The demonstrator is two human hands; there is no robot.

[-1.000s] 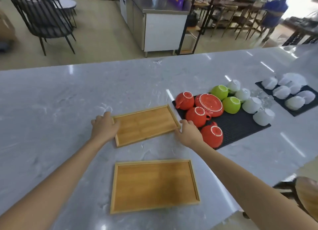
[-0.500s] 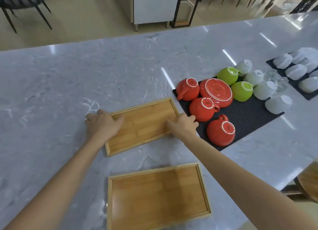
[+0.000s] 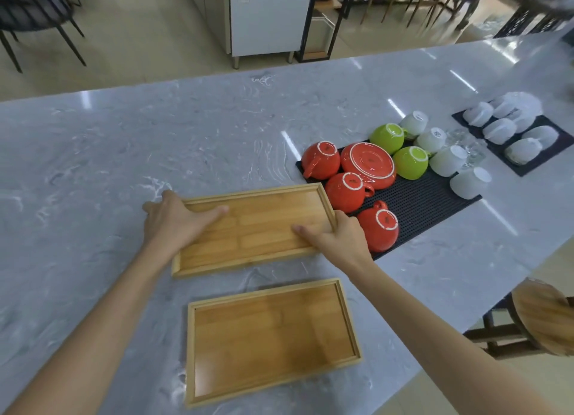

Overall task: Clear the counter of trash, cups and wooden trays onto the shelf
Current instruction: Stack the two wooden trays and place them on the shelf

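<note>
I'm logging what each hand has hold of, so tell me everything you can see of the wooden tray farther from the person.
The far tray is a shallow rectangle of light, bamboo-like wood with a thin raised rim and a bare floor of joined strips. It sits at a slight angle on the counter, or just above it; I cannot tell which. The left hand grips its left end, thumb inside; the right hand grips its right end beside a red cup. A similar tray lies nearer, apart.
</note>
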